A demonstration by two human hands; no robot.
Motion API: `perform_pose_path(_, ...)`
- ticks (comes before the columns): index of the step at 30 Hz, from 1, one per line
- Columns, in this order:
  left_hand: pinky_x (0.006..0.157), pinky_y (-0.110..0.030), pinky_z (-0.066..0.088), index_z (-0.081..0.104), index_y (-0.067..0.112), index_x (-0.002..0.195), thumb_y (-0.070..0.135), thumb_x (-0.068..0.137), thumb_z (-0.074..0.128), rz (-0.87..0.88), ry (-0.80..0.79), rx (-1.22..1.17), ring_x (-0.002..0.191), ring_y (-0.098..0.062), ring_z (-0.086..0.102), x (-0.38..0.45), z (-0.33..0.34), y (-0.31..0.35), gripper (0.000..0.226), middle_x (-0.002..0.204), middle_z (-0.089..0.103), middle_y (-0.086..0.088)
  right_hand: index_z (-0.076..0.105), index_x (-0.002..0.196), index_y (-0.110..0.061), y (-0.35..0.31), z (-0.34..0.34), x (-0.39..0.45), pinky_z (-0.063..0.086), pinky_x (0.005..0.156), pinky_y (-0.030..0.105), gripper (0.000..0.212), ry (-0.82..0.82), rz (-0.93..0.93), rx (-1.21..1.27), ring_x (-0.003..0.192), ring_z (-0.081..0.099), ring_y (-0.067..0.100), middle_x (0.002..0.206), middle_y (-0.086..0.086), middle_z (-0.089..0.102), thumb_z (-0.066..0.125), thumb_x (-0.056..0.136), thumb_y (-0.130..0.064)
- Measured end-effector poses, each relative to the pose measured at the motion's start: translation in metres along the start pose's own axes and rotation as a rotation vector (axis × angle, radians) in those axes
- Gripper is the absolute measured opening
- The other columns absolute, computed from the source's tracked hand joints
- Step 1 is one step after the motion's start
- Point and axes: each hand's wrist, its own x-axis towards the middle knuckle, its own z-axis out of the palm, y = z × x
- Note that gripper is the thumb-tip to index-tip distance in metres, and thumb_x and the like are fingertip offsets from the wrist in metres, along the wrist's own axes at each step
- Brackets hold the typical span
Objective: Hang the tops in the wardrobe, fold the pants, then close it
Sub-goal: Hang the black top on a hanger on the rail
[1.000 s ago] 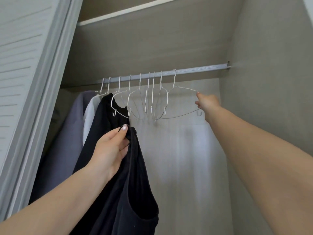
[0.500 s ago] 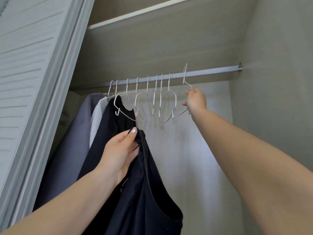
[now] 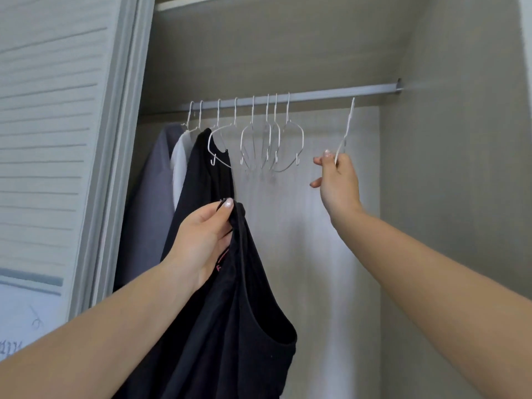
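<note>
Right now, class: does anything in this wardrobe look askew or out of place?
Only one thing: the white hanger gripped by the right hand tilts edge-on, its hook below the rail, apart from the others. The left hand holds a black top, unhung.

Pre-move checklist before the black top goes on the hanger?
1. Right hand grips the white hanger: ok.
2. Hanger hook clear of the rail: ok, its tip sits just below.
3. Left hand pinches the black top by its strap: ok.
4. Armhole and neck open enough for the hanger: cannot tell, the fabric hangs bunched.
5. Free rail space right of the empty hangers: ok.
</note>
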Motion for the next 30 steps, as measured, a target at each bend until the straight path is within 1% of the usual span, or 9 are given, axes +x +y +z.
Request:
perform_pose_path(4,0.095,-0.043,0.052,0.064,-0.002,0.110,0.025,0.097,0.053,-0.078,-0.017,0.083,0.095,-0.027,0.064,-0.040,-0.018,-0.001,0.032,0.110,0.065,-0.025,0.058,0.091,-0.024,0.001,-0.032,-0.088,0.035,0.051,0.011,0.030,0.035,0.092,0.015,0.048,0.046,-0.003,0.076,-0.001,0.055,0.033,0.101,-0.038)
perform_pose_path(6,0.097,-0.043,0.050,0.065,0.002,0.110,0.025,0.097,0.053,-0.120,-0.022,0.117,0.090,-0.021,0.065,-0.061,-0.027,-0.005,0.029,0.098,0.068,-0.018,0.063,0.086,-0.026,-0.001,-0.051,-0.126,0.031,0.045,0.012,0.034,0.088,0.123,0.043,0.044,0.040,0.000,0.064,0.001,0.046,0.036,0.100,-0.039)
perform_pose_path(10,0.100,-0.042,0.048,0.064,0.008,0.112,0.028,0.096,0.055,-0.185,-0.050,0.212,0.095,-0.016,0.066,-0.096,-0.050,-0.019,0.028,0.099,0.070,-0.002,0.065,0.069,-0.026,-0.013,-0.086,-0.186,0.032,0.058,0.027,0.039,0.175,0.183,0.255,0.043,0.034,0.007,0.073,-0.004,0.057,0.044,0.097,-0.044)
perform_pose_path(14,0.100,-0.044,0.048,0.067,0.020,0.110,0.045,0.087,0.061,-0.239,-0.037,0.338,0.106,-0.021,0.064,-0.129,-0.082,-0.032,0.035,0.108,0.069,-0.002,0.067,0.057,-0.024,-0.032,-0.122,-0.228,0.038,0.053,0.022,0.038,0.184,0.265,0.462,0.038,0.029,0.006,0.072,-0.008,0.062,0.055,0.068,-0.059)
perform_pose_path(16,0.099,-0.046,0.048,0.067,0.023,0.107,0.051,0.082,0.062,-0.269,-0.010,0.381,0.106,-0.023,0.064,-0.143,-0.098,-0.038,0.038,0.107,0.069,-0.001,0.066,0.053,-0.023,-0.038,-0.135,-0.240,0.040,0.049,0.018,0.040,0.195,0.296,0.494,0.038,0.029,0.006,0.069,-0.005,0.058,0.054,0.079,-0.052)
perform_pose_path(19,0.097,-0.046,0.049,0.067,0.027,0.100,0.039,0.092,0.058,-0.269,0.047,0.424,0.101,-0.021,0.065,-0.155,-0.118,-0.043,0.018,0.102,0.070,-0.001,0.062,0.052,-0.021,-0.042,-0.148,-0.250,0.042,0.046,0.017,0.046,0.220,0.329,0.505,0.037,0.028,0.006,0.065,-0.002,0.049,0.049,0.092,-0.041)
perform_pose_path(24,0.099,-0.046,0.047,0.066,0.024,0.098,0.033,0.094,0.056,-0.252,0.050,0.474,0.102,-0.026,0.063,-0.163,-0.136,-0.035,0.015,0.098,0.068,-0.003,0.059,0.052,-0.022,-0.046,-0.152,-0.264,0.040,0.043,0.016,0.041,0.190,0.358,0.499,0.038,0.027,0.007,0.062,-0.004,0.050,0.052,0.084,-0.045)
perform_pose_path(27,0.095,-0.040,0.050,0.067,0.025,0.097,0.033,0.094,0.056,-0.224,-0.040,0.527,0.098,-0.023,0.064,-0.168,-0.139,-0.026,0.014,0.096,0.068,-0.002,0.061,0.050,-0.023,-0.044,-0.149,-0.269,0.040,0.042,0.016,0.036,0.148,0.374,0.497,0.038,0.027,0.006,0.062,-0.006,0.054,0.055,0.075,-0.047)
perform_pose_path(30,0.082,-0.023,0.047,0.065,0.029,0.092,0.030,0.094,0.056,-0.151,-0.099,0.661,0.091,-0.013,0.063,-0.168,-0.134,-0.018,0.009,0.092,0.067,0.003,0.063,0.049,-0.022,-0.043,-0.142,-0.272,0.039,0.041,0.017,0.035,0.127,0.403,0.479,0.037,0.027,0.006,0.062,-0.002,0.052,0.059,0.070,-0.051)
